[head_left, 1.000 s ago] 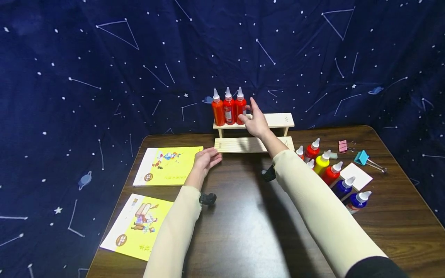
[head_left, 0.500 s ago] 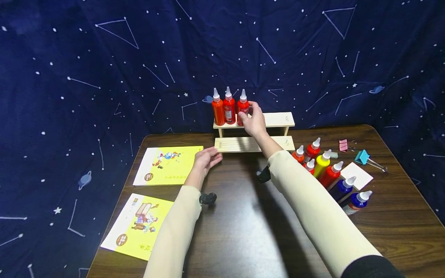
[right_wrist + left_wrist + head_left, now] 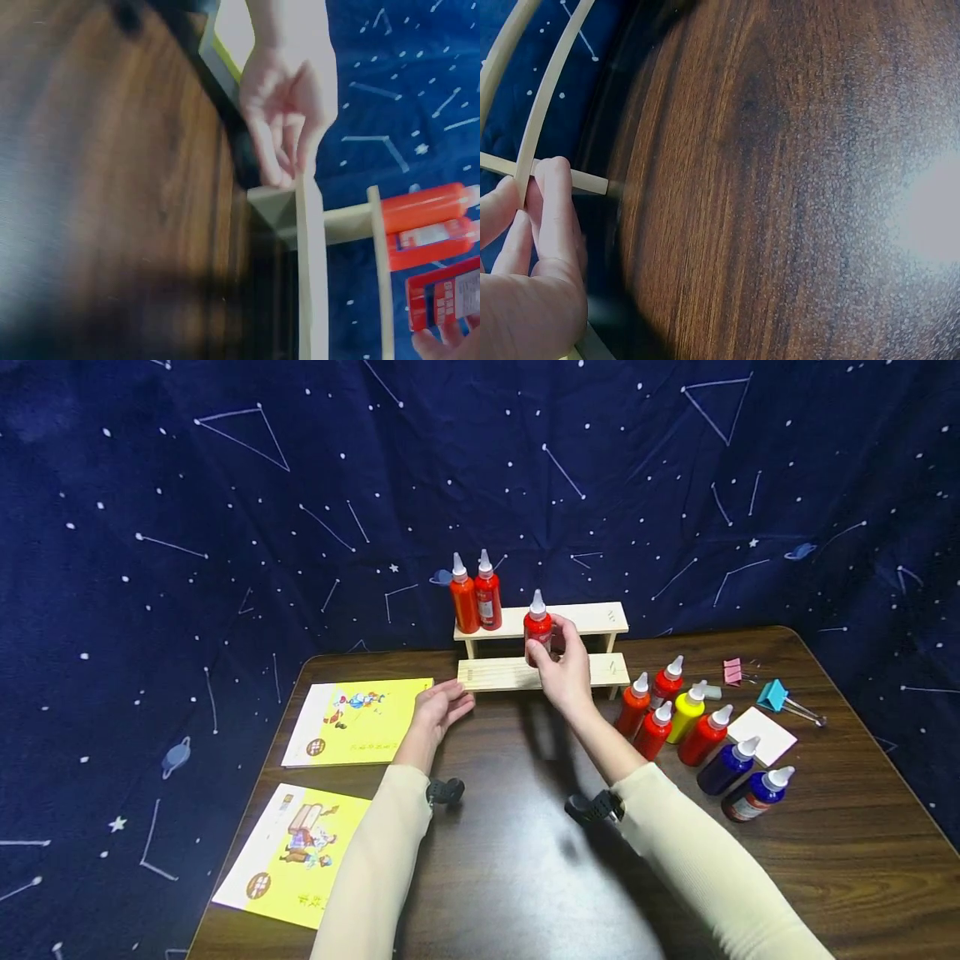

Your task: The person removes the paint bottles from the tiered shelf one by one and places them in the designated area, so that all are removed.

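My right hand (image 3: 567, 677) grips a red paint bottle (image 3: 537, 628) with a white pointed cap, thumb on one side and fingers on the other. The bottle is upright and overlaps the lower board of a two-step wooden shelf (image 3: 495, 675) in the head view. At that board's left end, my left hand (image 3: 544, 247) pinches the wood between thumb and fingers. An orange-red bottle (image 3: 465, 606) and a red bottle (image 3: 489, 602) stand side by side at the left of the upper board (image 3: 581, 618). The right wrist view shows the held bottle (image 3: 446, 295) only partly.
Several paint bottles stand right of the shelf, among them a yellow bottle (image 3: 686, 718) and a blue bottle (image 3: 756, 795). Behind them lie pink clips (image 3: 732, 672), a teal binder clip (image 3: 772, 695) and a white square (image 3: 763, 735). Two yellow booklets (image 3: 375, 722) lie at left.
My right hand has closed on the third bottle of the upper row and brought it right, down and nearer me. The left hand stays at the shelf's end. The head view has shifted slightly.
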Demonstrator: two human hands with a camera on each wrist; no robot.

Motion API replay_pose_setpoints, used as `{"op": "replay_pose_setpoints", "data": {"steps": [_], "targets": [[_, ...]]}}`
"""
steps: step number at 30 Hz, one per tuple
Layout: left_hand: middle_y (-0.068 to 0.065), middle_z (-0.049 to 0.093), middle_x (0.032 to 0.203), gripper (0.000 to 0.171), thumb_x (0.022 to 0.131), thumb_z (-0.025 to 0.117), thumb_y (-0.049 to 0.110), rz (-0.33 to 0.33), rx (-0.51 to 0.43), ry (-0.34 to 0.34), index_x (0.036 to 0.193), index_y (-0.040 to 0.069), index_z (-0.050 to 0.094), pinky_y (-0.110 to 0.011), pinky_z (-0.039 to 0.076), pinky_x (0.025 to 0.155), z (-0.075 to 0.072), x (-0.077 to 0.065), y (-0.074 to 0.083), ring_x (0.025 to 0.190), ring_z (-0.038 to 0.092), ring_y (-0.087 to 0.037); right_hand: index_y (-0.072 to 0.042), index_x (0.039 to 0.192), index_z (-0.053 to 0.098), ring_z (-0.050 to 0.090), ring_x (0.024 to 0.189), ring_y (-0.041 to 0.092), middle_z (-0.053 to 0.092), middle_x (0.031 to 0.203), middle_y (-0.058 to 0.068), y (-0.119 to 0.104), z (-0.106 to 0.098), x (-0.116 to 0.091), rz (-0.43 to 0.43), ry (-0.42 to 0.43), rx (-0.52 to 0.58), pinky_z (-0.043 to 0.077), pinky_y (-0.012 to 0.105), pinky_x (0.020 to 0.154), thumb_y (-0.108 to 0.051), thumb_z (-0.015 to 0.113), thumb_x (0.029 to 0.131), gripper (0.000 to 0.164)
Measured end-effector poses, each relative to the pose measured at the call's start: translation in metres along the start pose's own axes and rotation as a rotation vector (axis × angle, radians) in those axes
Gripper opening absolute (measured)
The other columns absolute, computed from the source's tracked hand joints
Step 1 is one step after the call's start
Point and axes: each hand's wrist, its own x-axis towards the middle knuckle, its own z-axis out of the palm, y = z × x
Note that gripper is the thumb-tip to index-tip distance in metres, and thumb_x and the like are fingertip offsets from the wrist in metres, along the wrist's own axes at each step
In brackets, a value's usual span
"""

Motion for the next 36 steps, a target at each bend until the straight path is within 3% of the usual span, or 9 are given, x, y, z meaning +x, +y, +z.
{"op": "replay_pose_setpoints", "data": {"steps": [4,7,11,15,17,20,25,36], "targets": [[-0.004,0.067,0.075,0.038,0.093,0.057,0.000,0.003,-0.001,-0.004,0.131,-0.003,0.052,-0.035,0.057,0.086,-0.001,-0.001,-0.001,0.071,0.067,-0.015,0.007,0.129,0.049,0.056,0.107,0.034,0.057,0.119,0.026,-0.025,-0.027,-0.045,0.003,-0.053,0.051,0.053,0.045,0.092,0.005,0.064,0.087,0.044],[-0.004,0.067,0.075,0.038,0.093,0.058,0.000,0.005,-0.001,-0.005,0.131,-0.003,0.052,-0.035,0.057,0.086,-0.002,-0.001,-0.001,0.071,0.067,-0.016,0.009,0.129,0.048,0.056,0.107,0.032,0.057,0.120,0.027,-0.031,-0.051,-0.078,0.037,-0.073,0.047,0.053,0.033,0.093,0.007,0.065,0.086,0.046],[-0.005,0.067,0.075,0.038,0.093,0.058,0.000,0.007,0.002,-0.006,0.131,-0.003,0.052,-0.035,0.058,0.085,-0.002,0.000,-0.001,0.072,0.068,-0.017,0.008,0.127,0.049,0.059,0.103,0.021,0.060,0.116,0.015,-0.011,-0.085,-0.115,0.077,-0.041,0.022,0.053,0.018,0.088,0.010,0.066,0.083,0.047],[-0.005,0.067,0.076,0.038,0.093,0.059,0.001,0.004,0.002,-0.007,0.130,-0.002,0.053,-0.034,0.058,0.084,-0.001,0.001,-0.001,0.074,0.068,-0.017,0.004,0.126,0.052,0.060,0.098,0.006,0.060,0.109,-0.005,0.021,-0.120,-0.141,0.093,0.064,-0.030,0.053,0.012,0.083,0.011,0.068,0.082,0.048],[-0.006,0.067,0.077,0.038,0.093,0.059,0.000,-0.001,0.002,-0.009,0.130,-0.002,0.053,-0.034,0.058,0.083,-0.001,0.002,-0.001,0.074,0.068,-0.017,0.002,0.126,0.053,0.059,0.097,0.001,0.059,0.109,-0.008,0.033,-0.134,-0.150,0.102,0.122,-0.079,0.052,0.009,0.081,0.010,0.068,0.082,0.048],[-0.006,0.067,0.078,0.038,0.093,0.059,0.000,0.001,0.010,-0.003,0.130,-0.002,0.054,-0.034,0.058,0.083,-0.001,0.002,-0.001,0.074,0.068,-0.017,0.000,0.130,0.051,0.056,0.101,0.000,0.059,0.115,0.000,0.044,-0.151,-0.157,0.129,0.175,-0.173,0.050,0.007,0.083,0.006,0.069,0.083,0.050],[-0.006,0.067,0.076,0.037,0.093,0.058,0.000,0.006,0.012,-0.004,0.129,-0.002,0.054,-0.036,0.057,0.085,-0.001,0.002,0.000,0.071,0.067,-0.016,-0.004,0.134,0.049,0.055,0.109,0.012,0.057,0.127,0.014,0.053,-0.162,-0.156,0.156,0.199,-0.275,0.047,0.006,0.087,-0.003,0.067,0.088,0.050],[-0.007,0.068,0.082,0.038,0.093,0.059,0.003,-0.027,0.017,-0.004,0.131,0.000,0.054,-0.035,0.057,0.086,-0.002,0.001,0.002,0.080,0.068,-0.018,0.003,0.134,0.047,0.054,0.115,0.033,0.054,0.129,0.022,0.068,-0.165,-0.146,0.184,0.244,-0.276,0.044,0.005,0.087,0.002,0.064,0.088,0.049]]}}
